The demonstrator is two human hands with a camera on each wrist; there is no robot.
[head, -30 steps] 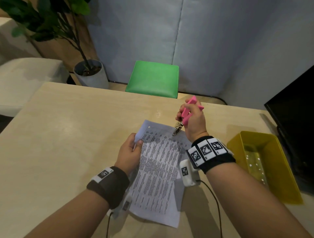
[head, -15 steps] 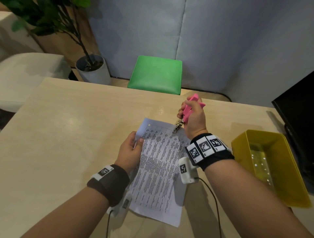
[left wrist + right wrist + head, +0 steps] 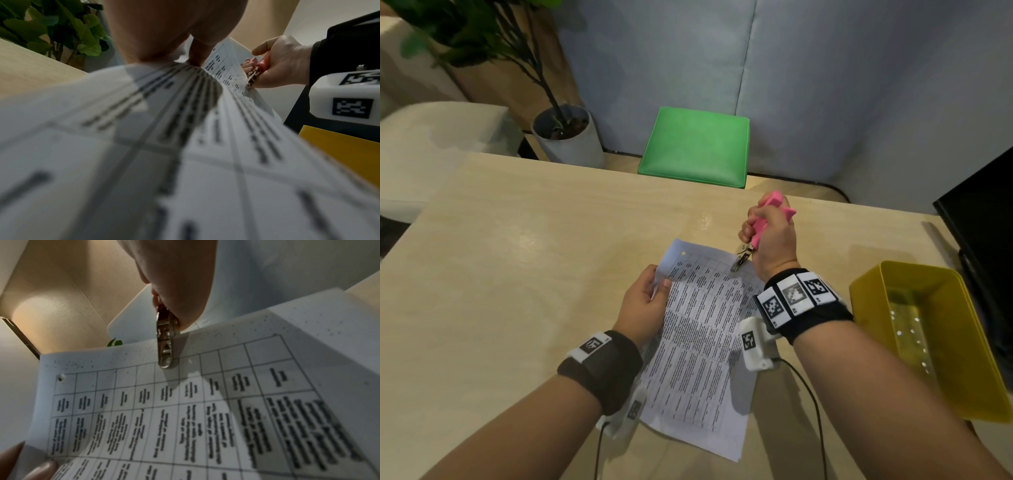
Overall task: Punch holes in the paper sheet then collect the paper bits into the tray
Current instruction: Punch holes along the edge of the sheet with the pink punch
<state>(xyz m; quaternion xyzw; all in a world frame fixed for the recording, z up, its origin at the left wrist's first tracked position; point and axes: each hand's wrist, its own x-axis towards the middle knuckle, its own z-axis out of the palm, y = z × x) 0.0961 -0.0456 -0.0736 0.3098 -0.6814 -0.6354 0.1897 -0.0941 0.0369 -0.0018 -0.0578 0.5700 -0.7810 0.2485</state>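
1. Between your right hand [image 3: 770,236]'s curled fingers sits the pink hole punch [image 3: 763,224], squeezed as half a second ago, its metal nose biting the paper sheet [image 3: 705,329]'s top edge.
2. Your left hand [image 3: 643,305] pinches the sheet's left edge.
3. One hole [image 3: 61,377] exists; the yellow tray [image 3: 962,394] waits right.

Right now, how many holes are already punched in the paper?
1: a small round hole near the far left corner of the printed white paper sheet. Another may hide under the pink-handled metal hole punch.
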